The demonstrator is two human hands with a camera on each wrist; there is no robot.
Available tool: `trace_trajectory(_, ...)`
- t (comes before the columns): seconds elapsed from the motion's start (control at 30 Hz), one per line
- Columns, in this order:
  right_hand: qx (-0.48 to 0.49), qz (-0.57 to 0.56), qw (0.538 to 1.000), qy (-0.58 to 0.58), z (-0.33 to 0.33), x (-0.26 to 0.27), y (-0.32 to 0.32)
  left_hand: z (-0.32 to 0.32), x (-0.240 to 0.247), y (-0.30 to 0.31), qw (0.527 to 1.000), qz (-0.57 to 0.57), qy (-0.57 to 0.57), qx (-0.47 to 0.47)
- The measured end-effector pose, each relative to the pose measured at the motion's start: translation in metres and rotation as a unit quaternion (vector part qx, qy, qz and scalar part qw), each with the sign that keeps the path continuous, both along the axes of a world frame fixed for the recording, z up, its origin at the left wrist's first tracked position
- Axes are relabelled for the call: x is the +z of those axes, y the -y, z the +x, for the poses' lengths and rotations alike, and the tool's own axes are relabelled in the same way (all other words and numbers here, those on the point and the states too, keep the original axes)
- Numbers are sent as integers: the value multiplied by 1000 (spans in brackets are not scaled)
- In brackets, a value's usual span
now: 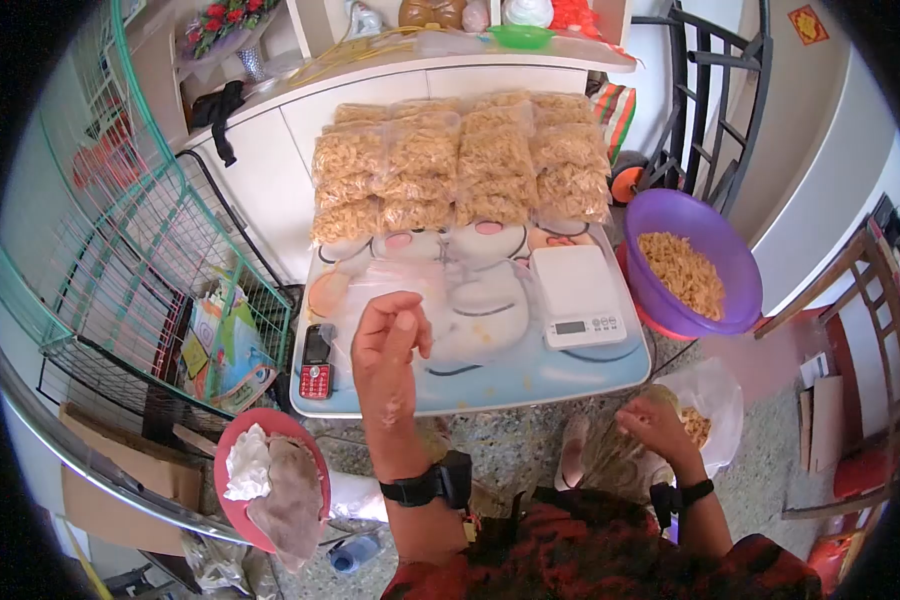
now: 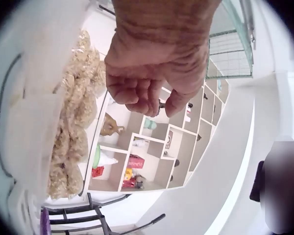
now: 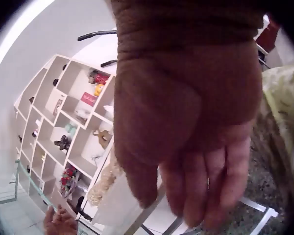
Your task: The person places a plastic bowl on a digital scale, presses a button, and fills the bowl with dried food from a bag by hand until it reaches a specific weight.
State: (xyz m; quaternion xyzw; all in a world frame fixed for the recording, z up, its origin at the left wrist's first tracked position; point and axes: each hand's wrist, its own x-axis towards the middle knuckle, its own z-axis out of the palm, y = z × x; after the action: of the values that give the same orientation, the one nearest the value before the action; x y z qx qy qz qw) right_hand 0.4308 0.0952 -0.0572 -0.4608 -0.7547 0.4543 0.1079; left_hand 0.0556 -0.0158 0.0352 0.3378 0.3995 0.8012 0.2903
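Observation:
My left hand (image 1: 388, 345) is raised over the near left part of the table (image 1: 420, 398), its fingers loosely bent and nothing held. In the left wrist view the palm (image 2: 157, 58) shows bare. My right hand (image 1: 660, 425) hangs low at the table's front right, beside a whitish plastic bag (image 1: 725, 390) with some yellowish dry pieces in it. Its fingers (image 3: 215, 171) extend loosely in the right wrist view, holding nothing visible. Clear empty plastic bags (image 1: 395, 283) lie flat beyond the left hand. A red and black phone (image 1: 317, 360) sits left of that hand.
Stacked filled bags (image 1: 420, 150) line the table's back. A white digital scale (image 1: 575, 295) stands at the right. Beside the table are a purple basin (image 1: 740, 285) of yellowish pieces, a wire cage (image 1: 160, 270), a pink stool (image 1: 232, 440) with cloths, and a wooden chair (image 1: 895, 350).

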Motion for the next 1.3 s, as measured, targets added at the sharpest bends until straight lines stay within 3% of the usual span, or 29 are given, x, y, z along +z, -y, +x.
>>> trace_trajectory(0.03, -15, 88, 996, -12, 6, -15, -1, 13, 9, -1, 1000, 5, -5, -17)
trace_trajectory(0.17, -53, 224, 970, -83, 12, -46, 4, 59, 39, 5, 994, 1, -44, -96)
trace_trajectory(0.3, 58, 393, 916, -60, 11, -54, 6, 98, 66, 14, 974, 37, -111, -192)
trace_trajectory(0.4, 46, 273, 961, -20, 12, -44, 9, 121, 87, 24, 944, 106, -155, -270)
trace_trajectory(0.5, 37, 283, 956, -61, 10, -44, 10, 153, 109, 39, 933, 144, -123, -307)
trace_trajectory(0.6, 50, 301, 951, -56, 10, -50, 8, 172, 137, 35, 846, 287, -162, -419)
trace_trajectory(0.63, 49, 303, 950, -63, 10, -51, 8, 181, 144, 30, 800, 355, -151, -459)
trace_trajectory(0.7, 48, 308, 947, -74, 9, -49, 8, 224, 147, 1, 660, 550, -57, -509)
trace_trajectory(0.8, 42, 326, 942, -60, 9, -55, 5, 248, 156, 26, 687, 534, 61, -489)
trace_trajectory(0.97, 32, 316, 946, -61, 3, -50, 4, 260, 141, 42, 733, 482, 90, -473)
trace_trajectory(1.3, 46, 354, 931, -72, 2, -59, -5, 270, 126, 59, 770, 441, 117, -446)
